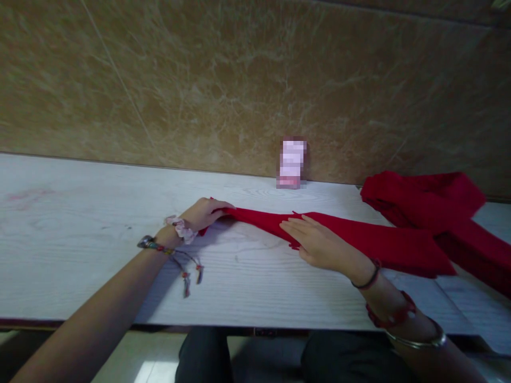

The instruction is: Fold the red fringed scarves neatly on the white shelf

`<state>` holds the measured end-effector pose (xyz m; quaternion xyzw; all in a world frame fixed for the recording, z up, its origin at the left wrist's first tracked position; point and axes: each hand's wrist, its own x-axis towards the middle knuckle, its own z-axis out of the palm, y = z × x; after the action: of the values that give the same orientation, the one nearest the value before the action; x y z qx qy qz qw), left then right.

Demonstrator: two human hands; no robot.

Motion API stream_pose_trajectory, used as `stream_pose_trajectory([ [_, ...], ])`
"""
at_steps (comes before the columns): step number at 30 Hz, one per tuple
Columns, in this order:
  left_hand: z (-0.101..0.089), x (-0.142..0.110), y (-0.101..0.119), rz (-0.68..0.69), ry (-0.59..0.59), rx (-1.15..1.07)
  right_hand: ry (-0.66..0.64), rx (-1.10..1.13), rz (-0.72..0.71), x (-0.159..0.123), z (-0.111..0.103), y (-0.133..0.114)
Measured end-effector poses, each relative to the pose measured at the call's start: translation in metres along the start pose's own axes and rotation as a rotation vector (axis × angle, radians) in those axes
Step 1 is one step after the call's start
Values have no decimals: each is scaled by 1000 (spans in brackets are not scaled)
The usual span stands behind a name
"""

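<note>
Marbled brown wall (pixel 199 96) is backing our pale desk (pixel 99 276). Left of the blurred pink object (pixel 290 165), our left hand (pixel 202 213) is pinching the red cloth (pixel 379 244) near its narrow end; in front of that object, our right hand (pixel 325 247) is pressing, fingers together. We are holding one strip lengthwise; right of the object, bunched red fabric (pixel 423 199) is lying unstraightened.

This is an indoor room, but whether a home or a workplace is unclear. A long table (pixel 80 271) has a pale wood-grain top; directly behind the table rises a brown, marble-look wall (pixel 199 96). Below the table's near edge, a pale floor (pixel 125 354) catches a bright patch of light.
</note>
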<state>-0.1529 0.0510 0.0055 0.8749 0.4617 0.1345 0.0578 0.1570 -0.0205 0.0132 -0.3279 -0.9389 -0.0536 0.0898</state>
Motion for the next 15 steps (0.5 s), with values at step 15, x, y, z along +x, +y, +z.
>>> stream_pose_trajectory([
  [15,-1,-1,6,79,195,97,57,-204,111,11,7,-17],
])
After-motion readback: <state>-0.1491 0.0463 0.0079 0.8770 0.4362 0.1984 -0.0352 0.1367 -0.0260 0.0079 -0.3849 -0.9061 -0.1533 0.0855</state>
